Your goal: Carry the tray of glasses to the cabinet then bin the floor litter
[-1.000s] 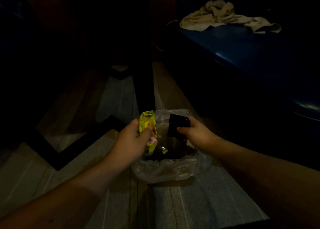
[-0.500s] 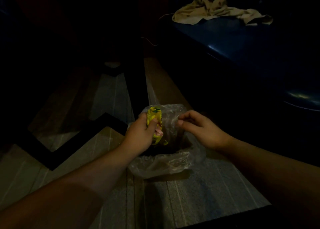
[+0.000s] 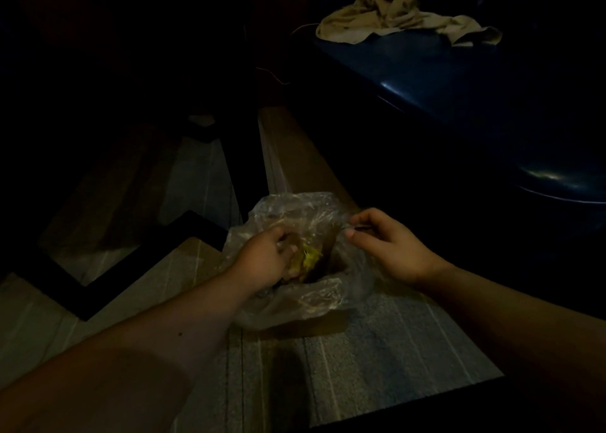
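Note:
A small bin lined with a clear plastic bag (image 3: 316, 303) stands on the dim floor in front of me. My left hand (image 3: 264, 264) reaches down into its mouth, fingers closed on a crumpled yellow wrapper (image 3: 310, 257) that sits just inside the bag. My right hand (image 3: 392, 249) is at the bag's right rim, thumb and fingers pinching the plastic edge. The black piece of litter is out of sight inside the bin. No tray, glasses or cabinet are in view.
A black table leg (image 3: 246, 144) rises just behind the bin, with a black zigzag base bar (image 3: 98, 296) on the floor to the left. A dark blue padded seat (image 3: 475, 88) runs along the right, with a crumpled beige cloth (image 3: 393, 16) on it.
My left hand has lowered the yellow wrapper from above the rim into the bin. My right hand let the black piece drop in and moved to the bag's right edge.

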